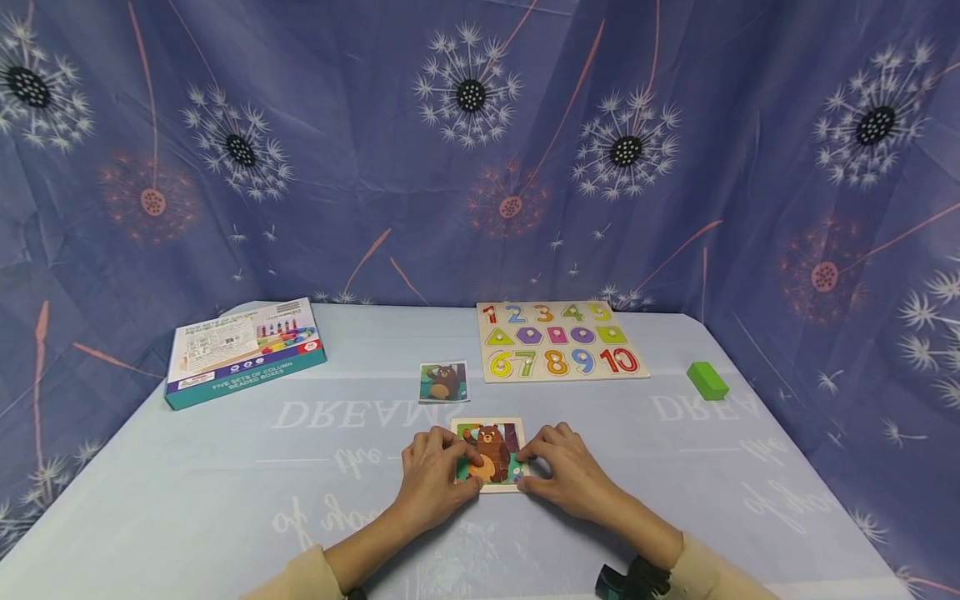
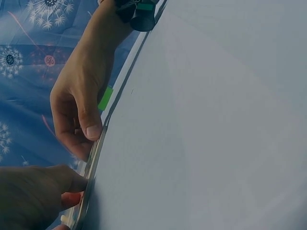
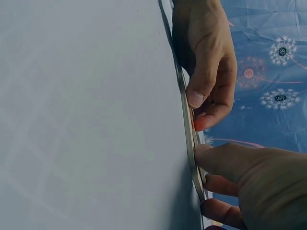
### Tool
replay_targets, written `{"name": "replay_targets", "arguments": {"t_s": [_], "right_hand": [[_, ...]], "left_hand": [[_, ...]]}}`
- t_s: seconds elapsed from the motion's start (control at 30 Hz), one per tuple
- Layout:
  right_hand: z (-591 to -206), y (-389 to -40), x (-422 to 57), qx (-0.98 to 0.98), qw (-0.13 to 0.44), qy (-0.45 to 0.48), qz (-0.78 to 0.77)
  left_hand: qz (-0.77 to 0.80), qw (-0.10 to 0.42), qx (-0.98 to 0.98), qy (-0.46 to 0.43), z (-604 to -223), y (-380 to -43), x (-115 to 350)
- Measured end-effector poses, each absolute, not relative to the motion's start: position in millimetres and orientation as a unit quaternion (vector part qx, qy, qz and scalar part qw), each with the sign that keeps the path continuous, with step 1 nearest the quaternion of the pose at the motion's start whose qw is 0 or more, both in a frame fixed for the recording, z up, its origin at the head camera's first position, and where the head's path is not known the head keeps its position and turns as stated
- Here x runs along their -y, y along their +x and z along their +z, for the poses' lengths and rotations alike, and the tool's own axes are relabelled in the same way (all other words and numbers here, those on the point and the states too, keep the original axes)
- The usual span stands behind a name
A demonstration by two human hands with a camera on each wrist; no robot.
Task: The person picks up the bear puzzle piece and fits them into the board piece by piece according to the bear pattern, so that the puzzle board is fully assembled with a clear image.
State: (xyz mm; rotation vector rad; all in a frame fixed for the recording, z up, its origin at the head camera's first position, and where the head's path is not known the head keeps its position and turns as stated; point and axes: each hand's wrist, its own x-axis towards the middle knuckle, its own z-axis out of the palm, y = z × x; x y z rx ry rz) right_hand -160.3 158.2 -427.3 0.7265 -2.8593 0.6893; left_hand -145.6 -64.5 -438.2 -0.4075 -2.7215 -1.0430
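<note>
A small wooden bear jigsaw puzzle [image 1: 491,454] with a pale frame lies flat on the table between both hands. My left hand [image 1: 433,473] grips it at the left side, index finger and thumb reaching over the picture. At the opposite side, the thumb and bent index finger of my right hand [image 1: 572,473] hold the puzzle's right edge. In the right wrist view, the right hand [image 3: 259,184] is in the foreground with its thumb at the thin board edge. Behind the puzzle lies a picture card [image 1: 443,382] with a similar bear.
A wooden number and shape board [image 1: 562,371] lies at the back right. Farther right is a green block [image 1: 707,381]. A boxed bead set [image 1: 243,354] sits at the back left. A dandelion-patterned curtain [image 1: 360,167] hangs behind the white table [image 1: 187,500].
</note>
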Motion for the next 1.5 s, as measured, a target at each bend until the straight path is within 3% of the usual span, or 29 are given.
{"name": "replay_targets", "arguments": {"t_s": [1.5], "right_hand": [[-426,-161,-159,0.938,0.073,0.255,0.222]], "left_hand": [[-0.356,0.105,0.911,-0.179,-436,-147,37]]}}
